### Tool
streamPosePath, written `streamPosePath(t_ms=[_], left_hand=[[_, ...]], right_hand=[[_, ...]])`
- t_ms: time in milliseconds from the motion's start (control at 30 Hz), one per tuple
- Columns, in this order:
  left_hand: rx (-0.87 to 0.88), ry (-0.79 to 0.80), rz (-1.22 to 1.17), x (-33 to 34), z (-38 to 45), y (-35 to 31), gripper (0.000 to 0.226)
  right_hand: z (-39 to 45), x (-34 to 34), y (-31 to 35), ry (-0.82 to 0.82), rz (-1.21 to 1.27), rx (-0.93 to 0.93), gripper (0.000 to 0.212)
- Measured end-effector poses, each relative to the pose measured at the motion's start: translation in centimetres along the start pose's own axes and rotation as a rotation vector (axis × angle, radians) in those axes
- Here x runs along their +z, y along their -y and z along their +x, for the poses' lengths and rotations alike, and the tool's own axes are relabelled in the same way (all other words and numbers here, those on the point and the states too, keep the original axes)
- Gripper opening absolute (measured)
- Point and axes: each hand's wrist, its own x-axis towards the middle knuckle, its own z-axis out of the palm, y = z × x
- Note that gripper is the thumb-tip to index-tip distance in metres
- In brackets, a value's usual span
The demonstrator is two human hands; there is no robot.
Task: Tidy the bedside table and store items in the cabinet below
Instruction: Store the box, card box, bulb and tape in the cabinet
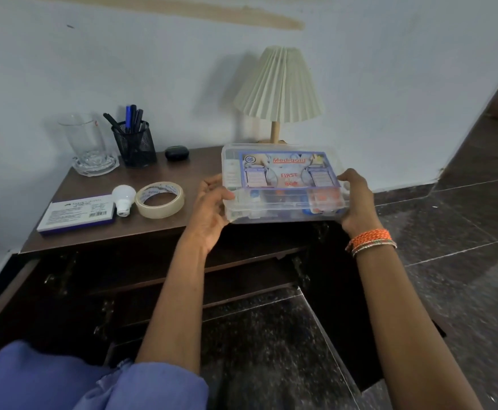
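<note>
A clear plastic first aid box (283,184) with a blue and red label is held over the right front part of the dark wooden bedside table (182,170). My left hand (209,208) grips its left end and my right hand (357,202) grips its right end. On the table's left lie a white and purple flat box (77,213), a white light bulb (123,199) and a roll of tape (159,199). Below, the cabinet (159,276) stands with both doors swung open, its dark shelves showing.
At the table's back stand a drinking glass on a glass coaster (89,143), a black mesh pen holder (135,143), a small black case (177,153) and a pleated lamp (277,93). The right cabinet door (360,321) juts out over the dark tiled floor.
</note>
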Motion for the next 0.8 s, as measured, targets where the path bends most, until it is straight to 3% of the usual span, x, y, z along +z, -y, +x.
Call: streamPosePath(t_ms=[100,267,367,500,600,700,800], left_hand=[[-0.137,0.146,0.125,-2.0,-0.9,-1.1,0.036],[-0.414,0.308,0.360,-6.3,-2.4,-0.6,0.087],[-0.496,0.399,0.404,-9.0,-3.9,1.2,0.092],[-0.668,0.311,0.310,-13.1,-5.9,6.1,0.088],[-0.795,0.154,0.311,-14.6,-6.8,8.6,0.060],[-0.798,0.012,0.429,-14.4,-6.6,9.0,0.026],[-0.705,-0.116,0.456,-13.9,-6.0,9.1,0.018]], right_hand=[[-1.7,-1.1,-1.3,0.096,0.042,0.023,0.043],[-4.6,-2.3,-4.2,0.234,0.124,0.025,0.009],[-5.6,-3.6,-7.0,0.276,0.140,0.085,0.021],[-6.7,-4.5,-11.3,0.303,0.042,0.223,0.028],[-6.4,-4.7,-14.8,0.258,-0.011,0.350,0.027],[-5.6,-4.6,-18.0,0.167,-0.017,0.401,0.020],[-5.3,-3.6,-19.8,0.082,0.051,0.421,0.016]])
